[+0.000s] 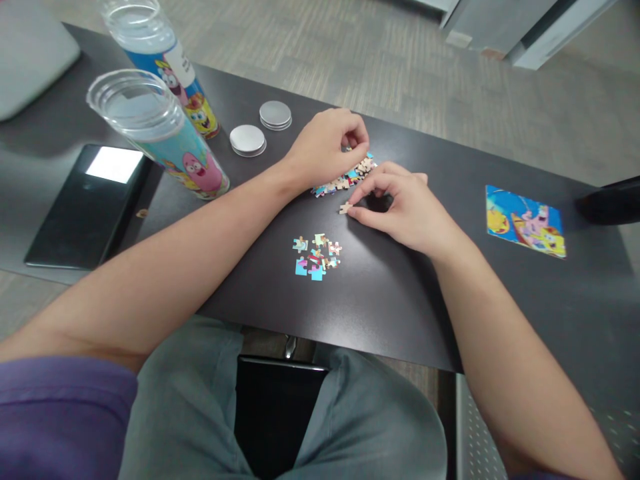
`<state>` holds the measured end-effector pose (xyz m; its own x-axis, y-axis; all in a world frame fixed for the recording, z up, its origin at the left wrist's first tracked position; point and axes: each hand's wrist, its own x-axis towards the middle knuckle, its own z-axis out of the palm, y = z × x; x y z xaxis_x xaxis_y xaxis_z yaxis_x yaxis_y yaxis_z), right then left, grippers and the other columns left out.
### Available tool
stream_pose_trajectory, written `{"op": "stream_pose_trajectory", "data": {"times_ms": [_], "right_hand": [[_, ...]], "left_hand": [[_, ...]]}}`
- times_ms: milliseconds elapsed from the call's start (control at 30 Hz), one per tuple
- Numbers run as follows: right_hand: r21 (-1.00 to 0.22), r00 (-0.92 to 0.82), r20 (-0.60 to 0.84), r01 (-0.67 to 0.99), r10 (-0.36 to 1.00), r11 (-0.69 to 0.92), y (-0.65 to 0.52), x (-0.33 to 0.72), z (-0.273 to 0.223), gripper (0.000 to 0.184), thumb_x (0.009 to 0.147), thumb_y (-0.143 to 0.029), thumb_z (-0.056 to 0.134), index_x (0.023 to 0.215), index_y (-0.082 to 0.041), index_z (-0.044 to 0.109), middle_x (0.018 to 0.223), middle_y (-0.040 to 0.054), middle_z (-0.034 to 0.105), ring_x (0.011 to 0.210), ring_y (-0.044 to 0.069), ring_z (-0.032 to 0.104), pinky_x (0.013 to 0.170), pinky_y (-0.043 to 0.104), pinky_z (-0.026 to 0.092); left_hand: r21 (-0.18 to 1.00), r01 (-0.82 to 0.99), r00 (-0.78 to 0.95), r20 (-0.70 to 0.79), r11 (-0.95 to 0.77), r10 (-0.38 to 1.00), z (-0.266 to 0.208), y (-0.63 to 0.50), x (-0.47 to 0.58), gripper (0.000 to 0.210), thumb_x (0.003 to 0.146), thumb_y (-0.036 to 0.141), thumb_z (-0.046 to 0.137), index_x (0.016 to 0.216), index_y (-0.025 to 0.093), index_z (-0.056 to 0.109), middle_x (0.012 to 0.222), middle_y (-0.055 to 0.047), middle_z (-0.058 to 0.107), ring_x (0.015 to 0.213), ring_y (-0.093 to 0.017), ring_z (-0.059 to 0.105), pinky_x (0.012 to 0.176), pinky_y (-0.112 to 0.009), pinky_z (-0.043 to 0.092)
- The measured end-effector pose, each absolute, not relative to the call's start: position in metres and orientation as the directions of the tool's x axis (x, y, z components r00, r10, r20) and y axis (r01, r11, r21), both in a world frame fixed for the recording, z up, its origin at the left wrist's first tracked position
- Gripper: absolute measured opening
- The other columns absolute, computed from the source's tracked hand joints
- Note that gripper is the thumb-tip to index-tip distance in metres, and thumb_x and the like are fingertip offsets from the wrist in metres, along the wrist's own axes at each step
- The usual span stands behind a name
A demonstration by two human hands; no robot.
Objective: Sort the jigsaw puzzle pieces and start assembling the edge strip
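Note:
My right hand [403, 207] pinches a puzzle piece [345, 209], pale side up, between thumb and index finger just above the dark table. Beyond it, my left hand [330, 147] is curled over a pile of loose puzzle pieces [345, 183], partly covering them. Its fingers are closed, and what they hold, if anything, is hidden. Nearer to me lies a small group of puzzle pieces [317, 257], picture side up, some touching and some slightly apart.
Two clear cartoon tubes, a front one [175, 147] and a rear one [170, 73], stand at the left. Near them are stacked silver discs [249, 139] and a black tablet-like device [75, 213]. A cartoon picture card [525, 221] and a black object [610, 201] are at the right.

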<state>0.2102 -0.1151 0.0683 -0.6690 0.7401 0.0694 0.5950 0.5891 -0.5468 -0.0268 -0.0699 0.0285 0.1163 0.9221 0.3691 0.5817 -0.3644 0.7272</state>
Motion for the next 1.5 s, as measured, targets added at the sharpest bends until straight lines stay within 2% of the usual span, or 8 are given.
{"op": "stream_pose_trajectory", "data": {"times_ms": [167,367,700,800,933,1133,1367,1500], "right_hand": [[-0.532,-0.764,0.020,0.538,0.645,0.654,-0.112,0.220,0.079,0.008,0.101,-0.036,0.099,0.101,-0.036,0.091,0.127,0.0067,0.089,0.133,0.045,0.081,0.128,0.073,0.047],[-0.554,-0.784,0.029,0.504,0.621,0.662,-0.113,0.217,0.073,0.010,0.102,-0.033,0.098,0.109,-0.036,0.091,0.126,0.0079,0.091,0.130,0.044,0.082,0.124,0.069,0.049],[-0.588,-0.801,0.003,0.482,0.598,0.649,-0.118,0.213,0.076,0.010,0.100,-0.027,0.091,0.101,-0.035,0.085,0.122,0.0063,0.090,0.129,0.043,0.082,0.129,0.071,0.045],[-0.570,-0.794,0.002,0.499,0.608,0.653,-0.118,0.214,0.076,0.011,0.098,-0.027,0.092,0.099,-0.034,0.084,0.120,0.0059,0.090,0.126,0.043,0.083,0.128,0.069,0.046],[-0.563,-0.806,-0.013,0.496,0.592,0.662,-0.116,0.218,0.078,0.012,0.096,-0.029,0.093,0.105,-0.035,0.090,0.128,0.0063,0.091,0.135,0.045,0.081,0.128,0.068,0.045],[-0.552,-0.797,0.018,0.495,0.603,0.671,-0.111,0.223,0.076,0.010,0.103,-0.034,0.094,0.111,-0.035,0.089,0.129,0.0083,0.089,0.137,0.046,0.079,0.128,0.068,0.046],[-0.467,-0.755,0.031,0.568,0.655,0.678,-0.118,0.215,0.069,0.037,0.097,-0.045,0.110,0.122,-0.035,0.086,0.146,0.0128,0.082,0.143,0.053,0.068,0.123,0.067,0.049],[-0.454,-0.744,0.081,0.565,0.664,0.689,-0.118,0.216,0.070,0.036,0.102,-0.047,0.107,0.126,-0.032,0.083,0.146,0.0156,0.081,0.143,0.053,0.068,0.125,0.068,0.046]], "left_hand": [[0.738,0.574,0.117,0.355,-0.355,0.928,0.028,-0.069,-0.027,0.013,0.093,0.033,0.084,0.084,0.034,0.075,0.107,-0.005,0.093,0.110,-0.032,0.084,0.112,-0.052,0.070],[0.711,0.596,0.126,0.377,-0.374,0.917,0.026,-0.068,-0.028,0.009,0.094,0.036,0.081,0.086,0.034,0.076,0.106,-0.006,0.092,0.108,-0.032,0.084,0.109,-0.052,0.070],[0.723,0.588,0.124,0.362,-0.363,0.924,0.029,-0.069,-0.027,0.015,0.094,0.033,0.081,0.082,0.034,0.072,0.102,-0.005,0.089,0.113,-0.033,0.085,0.107,-0.051,0.069],[0.724,0.585,0.125,0.366,-0.366,0.922,0.028,-0.069,-0.027,0.014,0.093,0.034,0.082,0.083,0.035,0.072,0.101,-0.005,0.089,0.114,-0.033,0.084,0.104,-0.050,0.069],[0.713,0.583,0.139,0.385,-0.390,0.912,0.025,-0.067,-0.029,0.014,0.091,0.038,0.082,0.081,0.036,0.072,0.105,-0.005,0.091,0.111,-0.033,0.084,0.108,-0.053,0.069],[0.705,0.591,0.147,0.384,-0.392,0.912,0.024,-0.065,-0.030,0.013,0.090,0.039,0.082,0.081,0.037,0.073,0.105,-0.005,0.091,0.110,-0.034,0.083,0.109,-0.055,0.071],[0.686,0.616,0.140,0.388,-0.387,0.911,0.023,-0.066,-0.030,0.013,0.094,0.037,0.082,0.083,0.036,0.075,0.105,-0.005,0.091,0.111,-0.034,0.085,0.105,-0.053,0.070],[0.670,0.619,0.159,0.405,-0.410,0.900,0.022,-0.065,-0.031,0.010,0.095,0.034,0.079,0.086,0.035,0.077,0.109,-0.003,0.092,0.108,-0.030,0.084,0.109,-0.052,0.068]]}}
